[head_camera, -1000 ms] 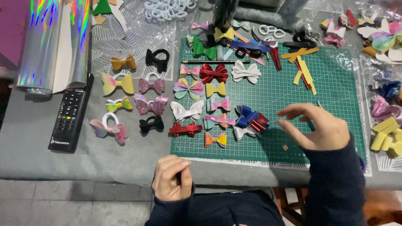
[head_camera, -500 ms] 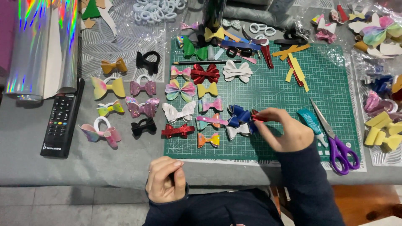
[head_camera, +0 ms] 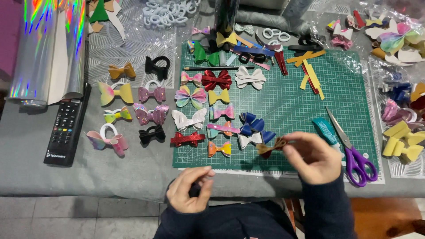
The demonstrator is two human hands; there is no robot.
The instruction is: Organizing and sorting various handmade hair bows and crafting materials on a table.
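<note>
My right hand (head_camera: 315,158) pinches a small brown-gold bow (head_camera: 271,146) just above the near edge of the green cutting mat (head_camera: 287,106). The bow hangs beside a blue bow (head_camera: 254,126) and a silver bow (head_camera: 249,140). Close to my body, at the table's front edge, my left hand (head_camera: 190,190) has its fingers curled together, and whether it holds anything is hidden. Several finished bows lie in rows on the mat, among them a red bow (head_camera: 216,79) and a white bow (head_camera: 250,77).
Purple-handled scissors (head_camera: 354,152) and a teal glue tube (head_camera: 325,130) lie right of my right hand. A black remote (head_camera: 65,125) and holographic foil rolls (head_camera: 46,48) are at the left. More bows sit on the grey cloth (head_camera: 133,168); scrap pieces crowd the right edge.
My right hand came down to the bows near the blue one, picked up the brown-gold bow and now holds it lifted. The left hand stayed near my body.
</note>
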